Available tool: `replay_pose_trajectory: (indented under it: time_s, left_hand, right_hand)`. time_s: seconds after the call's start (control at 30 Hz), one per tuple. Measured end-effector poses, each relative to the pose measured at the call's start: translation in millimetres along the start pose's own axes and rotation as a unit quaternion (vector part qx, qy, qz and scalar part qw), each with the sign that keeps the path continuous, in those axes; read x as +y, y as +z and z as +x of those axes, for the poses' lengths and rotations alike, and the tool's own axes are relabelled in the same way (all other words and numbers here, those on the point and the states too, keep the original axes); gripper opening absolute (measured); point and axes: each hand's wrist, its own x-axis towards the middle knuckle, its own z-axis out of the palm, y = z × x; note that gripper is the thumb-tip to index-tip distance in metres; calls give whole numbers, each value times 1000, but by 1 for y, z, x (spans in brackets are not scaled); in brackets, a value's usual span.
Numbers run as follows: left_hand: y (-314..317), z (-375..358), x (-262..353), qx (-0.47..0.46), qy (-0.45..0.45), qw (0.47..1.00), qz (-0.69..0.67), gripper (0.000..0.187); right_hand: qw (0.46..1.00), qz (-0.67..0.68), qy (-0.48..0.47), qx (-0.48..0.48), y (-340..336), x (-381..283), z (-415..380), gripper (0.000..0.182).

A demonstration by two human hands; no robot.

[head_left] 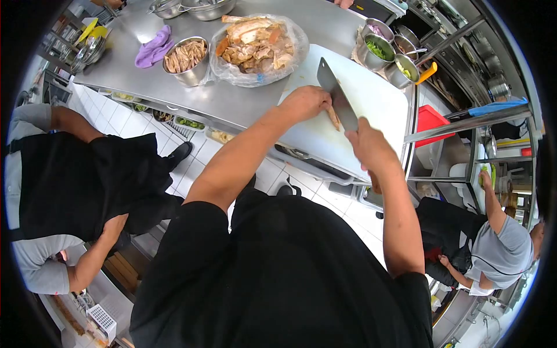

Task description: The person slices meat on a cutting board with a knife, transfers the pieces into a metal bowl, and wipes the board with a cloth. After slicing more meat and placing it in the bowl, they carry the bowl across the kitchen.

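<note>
My right hand (371,146) is wrapped round the handle of a broad cleaver (338,95), held over the white cutting board (371,104). Beside the blade, my left hand (307,102) has its fingers closed on a strip of cooked meat (332,117) that lies on the board. Behind and left of the board, a clear plastic bag (299,46) lines a container heaped with cooked meat pieces (255,46). Next to it stands a metal bowl (194,75) of shredded meat (185,56).
A purple cloth (154,47) lies on the steel table (232,97). Metal pots (377,55) of chopped vegetables stand right of the board. A red container (429,124) is further right. One person (64,180) stands at left, another (502,249) at right.
</note>
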Motion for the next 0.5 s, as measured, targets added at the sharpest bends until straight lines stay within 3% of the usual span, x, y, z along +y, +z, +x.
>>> replay_pose_trajectory:
  time_s: [0.07, 0.13, 0.23, 0.33, 0.4, 0.43, 0.5]
  left_hand:
    - [0, 2, 1, -23, 8, 1000, -3, 14]
    - [-2, 3, 2, -36, 5, 999, 7, 15]
    - [-3, 2, 0, -43, 20, 999, 13, 14]
    - [-2, 4, -4, -9, 37, 999, 15, 13]
    - [-3, 7, -8, -9, 42, 999, 14, 14]
    - [-2, 6, -9, -25, 43, 999, 13, 14]
    - [-5, 9, -11, -39, 42, 998, 19, 15]
  right_hand:
    - [983, -82, -104, 130, 55, 49, 32, 33]
    - [983, -54, -93, 151, 73, 45, 40, 33]
    - [965, -83, -164, 187, 58, 39, 57, 34]
    - [1000, -11, -2, -5, -4, -10, 16, 36]
    - [1000, 9, -11, 19, 18, 7, 19, 38]
    - [979, -69, -125, 147, 60, 48, 50, 39]
    - [981, -40, -113, 150, 76, 46, 56, 40]
